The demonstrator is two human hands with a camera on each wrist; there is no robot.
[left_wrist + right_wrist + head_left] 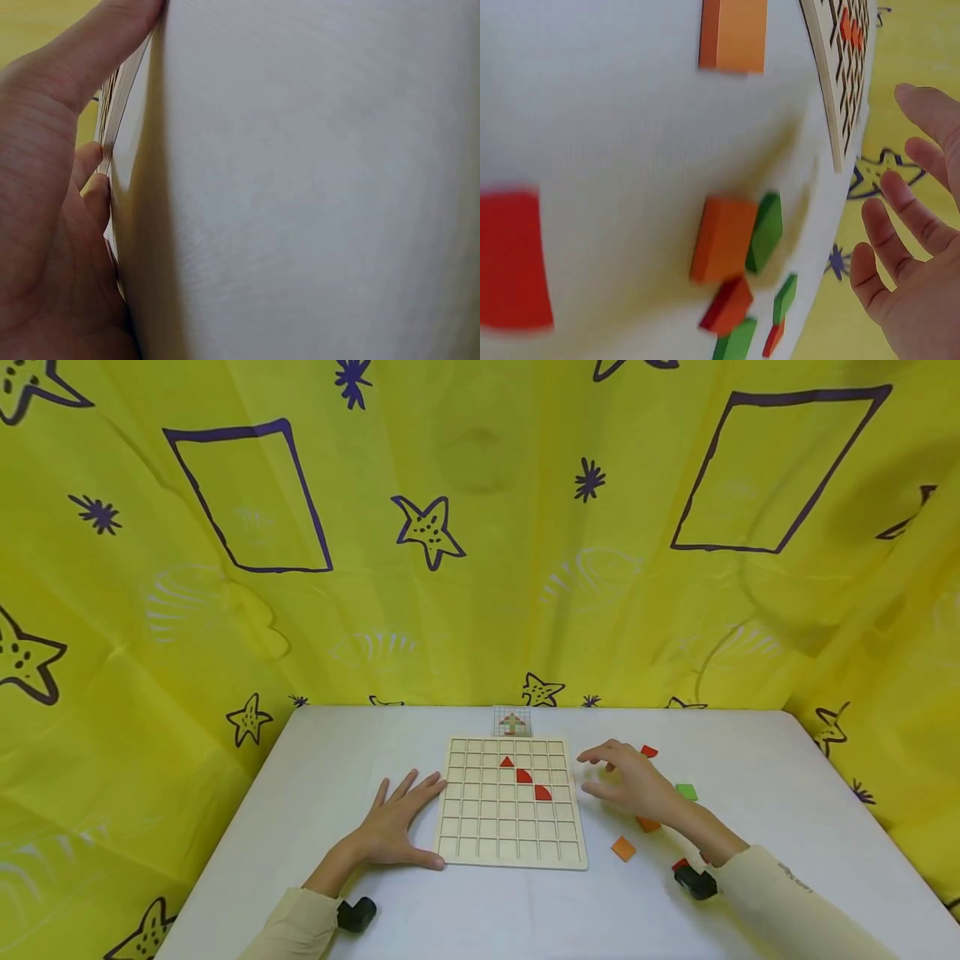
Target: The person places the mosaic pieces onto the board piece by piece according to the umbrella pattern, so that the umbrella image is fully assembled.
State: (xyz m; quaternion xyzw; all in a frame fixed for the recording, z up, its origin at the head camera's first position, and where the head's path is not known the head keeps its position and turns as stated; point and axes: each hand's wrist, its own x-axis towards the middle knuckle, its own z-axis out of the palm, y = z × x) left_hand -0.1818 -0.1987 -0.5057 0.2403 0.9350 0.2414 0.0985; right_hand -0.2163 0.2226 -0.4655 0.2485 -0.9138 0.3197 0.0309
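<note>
Clearly, the pale grid board (487,828) was lying between the two hands, flat on the white bench (352,743). The right hand (633,785) was just beside its right edge, so the board was to the left of this hand, with the thumb and the forefinger directed toward it. These two fingers were curved but apart, with a gap between them, and neither in the head view nor in the right wrist view could I see any piece inside this hand.

The left hand (393,828) was spread, its fingers apart and rather straight. It touched the left edge of the board, the thumb being at the near left corner; it was not closed around anything.

On the board, a red triangle (507,762) and two red rounded pieces (523,776) made a slanting line, descending toward the right and toward the person. The board showed no evident long axis.

The loose pieces were all on the right side, therefore the right hand was the nearer one. A red piece (648,751) lay just beyond its knuckles, a green piece (686,792) was beside the wrist, and one orange piece (647,824) was partly hidden under the forearm. Another orange piece (623,848) lay nearer to the person, turned like a diamond. A small printed card (512,721) stood behind the far edge of the board.
</note>
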